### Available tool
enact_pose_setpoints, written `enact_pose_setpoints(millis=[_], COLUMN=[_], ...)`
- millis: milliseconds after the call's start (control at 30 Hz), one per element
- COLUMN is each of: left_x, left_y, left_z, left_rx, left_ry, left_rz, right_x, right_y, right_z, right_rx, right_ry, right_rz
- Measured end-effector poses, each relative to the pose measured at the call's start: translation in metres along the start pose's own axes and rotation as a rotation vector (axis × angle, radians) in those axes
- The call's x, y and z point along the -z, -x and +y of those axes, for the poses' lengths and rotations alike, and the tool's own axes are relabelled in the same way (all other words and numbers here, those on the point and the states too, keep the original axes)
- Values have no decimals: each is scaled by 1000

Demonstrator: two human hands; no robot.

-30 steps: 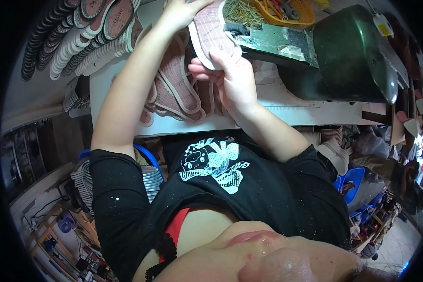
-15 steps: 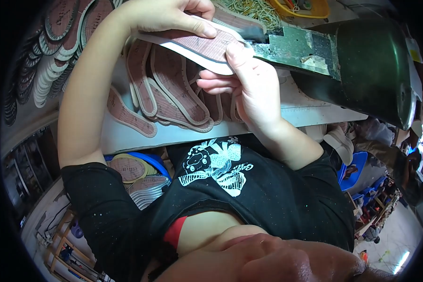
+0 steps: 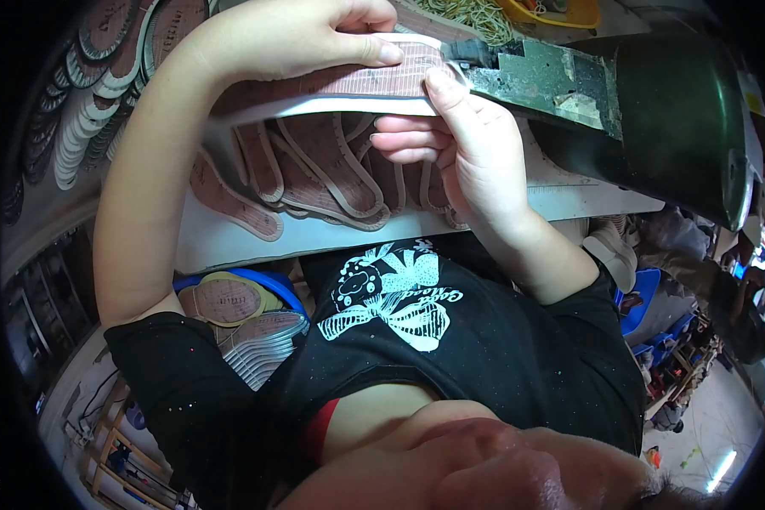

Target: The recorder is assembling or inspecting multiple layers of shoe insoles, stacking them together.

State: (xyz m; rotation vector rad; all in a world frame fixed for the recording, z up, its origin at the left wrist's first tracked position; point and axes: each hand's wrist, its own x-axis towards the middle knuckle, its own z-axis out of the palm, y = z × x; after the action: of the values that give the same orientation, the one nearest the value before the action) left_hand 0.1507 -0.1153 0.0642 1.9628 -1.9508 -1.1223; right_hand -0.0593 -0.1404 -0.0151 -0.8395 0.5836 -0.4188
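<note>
Pinkish-brown and ribbed, with a white rim, a shoe sole (image 3: 357,85) is held by both hands above the tabletop (image 3: 331,238). The left hand (image 3: 306,38) grips it from above, its fingers curled shut over the upper edge with the thumb tip pressed flat on the ribbed face. The right hand (image 3: 467,144) takes it from below, thumb pressed against the sole's right end, the other fingers folded underneath the white rim. The sole lies nearly level, and its right end touches the tip of a worn green metal arm (image 3: 544,76) that reaches out from a dark green machine (image 3: 680,119) at the upper right.

Beneath the held sole, more soles of the same pinkish colour (image 3: 323,174) lie overlapping on the tabletop. At the upper left, rows of stacked soles (image 3: 85,110) stand on edge. Below the tabletop's near edge, a blue bin (image 3: 255,280) holds further soles, some lying flat. Near the top, behind the metal arm, lies a heap of rubber bands (image 3: 467,13) beside a yellow dish (image 3: 552,13).
</note>
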Motion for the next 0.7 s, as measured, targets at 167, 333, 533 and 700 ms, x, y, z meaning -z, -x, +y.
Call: enact_pose_setpoints(millis=[167, 333, 533, 700], left_x=[-11, -35, -61, -68], left_y=[1, 1, 4, 6], left_z=[-2, -10, -7, 3], left_rx=[10, 30, 85, 296], left_ry=[249, 565, 864, 844], left_rz=[-19, -41, -4, 120], right_x=[-3, 7, 8, 15], right_y=[3, 1, 2, 7], right_z=[-2, 0, -4, -12], right_rx=[16, 81, 77, -47], right_ry=[20, 15, -22, -58], right_rz=[2, -7, -60, -143])
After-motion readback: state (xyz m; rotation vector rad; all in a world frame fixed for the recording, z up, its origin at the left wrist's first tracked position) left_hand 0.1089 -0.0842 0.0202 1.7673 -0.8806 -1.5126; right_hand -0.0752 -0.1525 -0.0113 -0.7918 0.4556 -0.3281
